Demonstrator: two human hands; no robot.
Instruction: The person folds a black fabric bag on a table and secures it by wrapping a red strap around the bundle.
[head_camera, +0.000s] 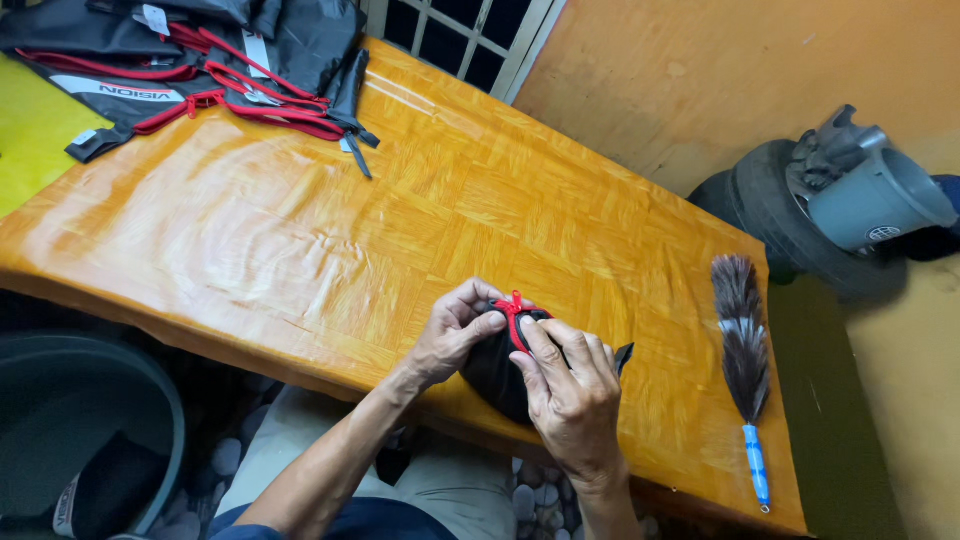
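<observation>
Both hands meet over a small black pouch (497, 372) with red trim, resting near the front edge of an orange parquet-pattern wooden table (300, 230). The left hand (455, 332) pinches the pouch's red-edged top between thumb and fingers; the right hand (572, 392) lies over its right side, fingertips at the red trim. A feather duster (745, 350) with a blue handle lies along the table's right edge. Black bags with red straps (200, 60) are piled at the far left corner. A grey bucket (875, 200) sits on a tyre (765, 205) beyond the table.

Both hands hide most of the black pouch (497, 368); the grip is unclear.
</observation>
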